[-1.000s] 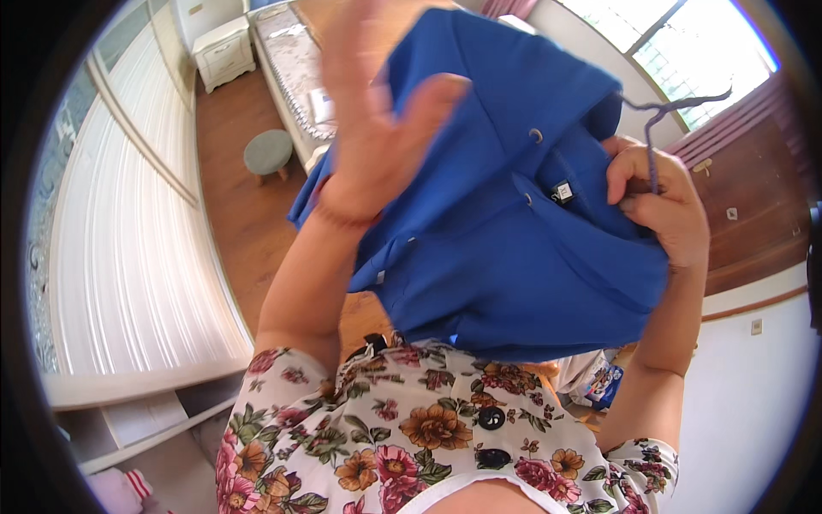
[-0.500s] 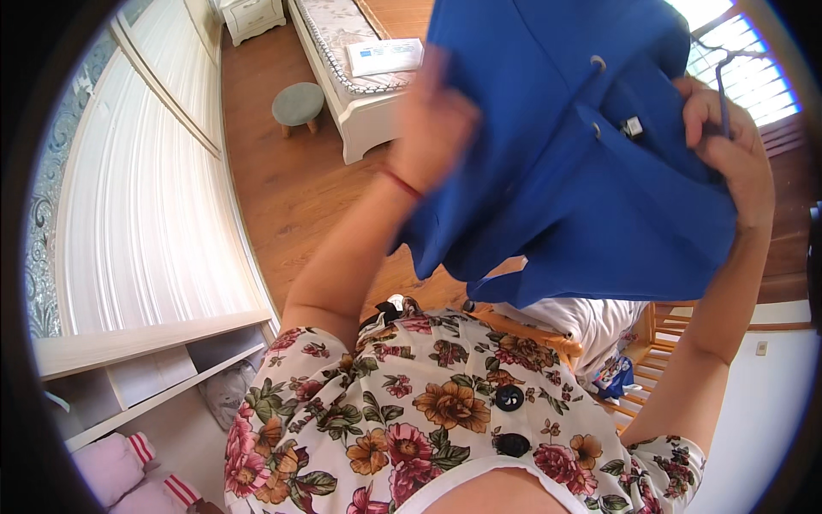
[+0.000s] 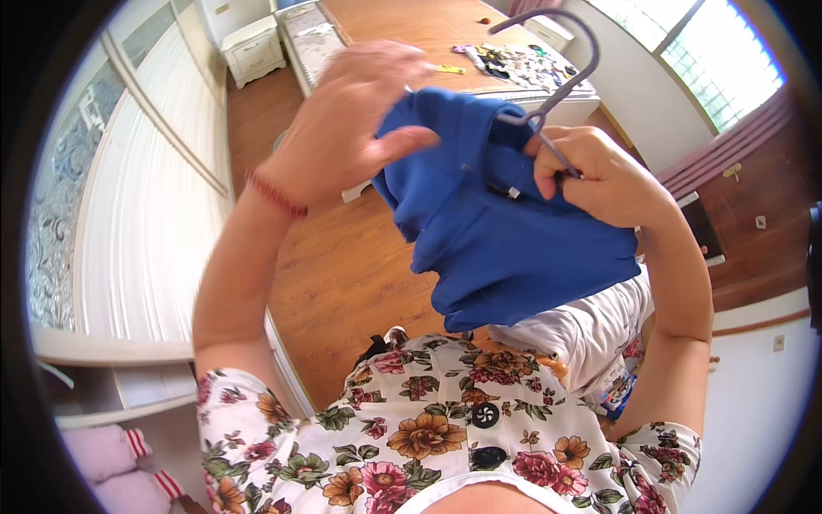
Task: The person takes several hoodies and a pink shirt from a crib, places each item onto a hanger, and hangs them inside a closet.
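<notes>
A blue hoodie (image 3: 522, 253) hangs in front of my chest, its folds falling toward the floor. At its neck opening my right hand (image 3: 604, 176) is closed around the shoulder of a grey-purple hanger (image 3: 594, 56), whose hook curves up above the cloth. The rest of the hanger is hidden by the garment and my hand. My left hand (image 3: 360, 120), a little blurred, is raised at the hoodie's upper left with fingers stretched and thumb apart. Its thumb overlaps the cloth; whether it touches I cannot tell.
Beyond the hoodie stands a bed (image 3: 394, 26) with several small items (image 3: 522, 64) heaped on it. A white nightstand (image 3: 254, 51) is at far left. Pale sliding wardrobe doors (image 3: 145, 214) line the left, above folded pink bedding (image 3: 103, 454). Light bedding (image 3: 591, 330) lies at right.
The hoodie has come lower and leftward, and the hanger's hook now stands in plain view. My left hand has moved left and up, fingers spread. The view has shifted, showing more of the bed.
</notes>
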Action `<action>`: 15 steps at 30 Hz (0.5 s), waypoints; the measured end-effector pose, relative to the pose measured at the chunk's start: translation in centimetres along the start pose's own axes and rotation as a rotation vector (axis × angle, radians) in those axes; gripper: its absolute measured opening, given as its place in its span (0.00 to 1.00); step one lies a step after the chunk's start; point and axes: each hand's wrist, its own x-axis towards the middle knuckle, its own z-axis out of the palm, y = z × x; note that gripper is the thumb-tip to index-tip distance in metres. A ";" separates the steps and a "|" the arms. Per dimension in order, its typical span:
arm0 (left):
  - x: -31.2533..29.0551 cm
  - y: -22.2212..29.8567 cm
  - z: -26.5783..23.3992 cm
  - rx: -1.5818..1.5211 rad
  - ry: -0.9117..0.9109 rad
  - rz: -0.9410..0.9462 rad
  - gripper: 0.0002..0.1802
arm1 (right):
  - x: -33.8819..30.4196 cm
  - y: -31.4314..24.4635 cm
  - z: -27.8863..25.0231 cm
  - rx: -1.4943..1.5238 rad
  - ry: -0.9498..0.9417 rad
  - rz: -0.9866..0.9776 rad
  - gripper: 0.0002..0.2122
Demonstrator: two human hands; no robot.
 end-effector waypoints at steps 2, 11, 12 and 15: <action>0.4 -0.2 0.2 -0.263 -0.371 -0.061 0.22 | 0.3 -0.3 0.8 0.011 -0.056 -0.087 0.05; -1.9 0.5 -1.2 -0.540 -0.278 -0.379 0.09 | 0.7 3.1 2.0 0.253 0.056 -0.171 0.10; -2.2 0.7 -1.9 -0.543 -0.288 -0.368 0.09 | 0.1 3.8 1.7 0.355 0.144 -0.106 0.12; -2.4 0.6 -2.8 -0.564 -0.229 -0.474 0.09 | -2.3 7.4 1.9 0.397 0.342 0.016 0.15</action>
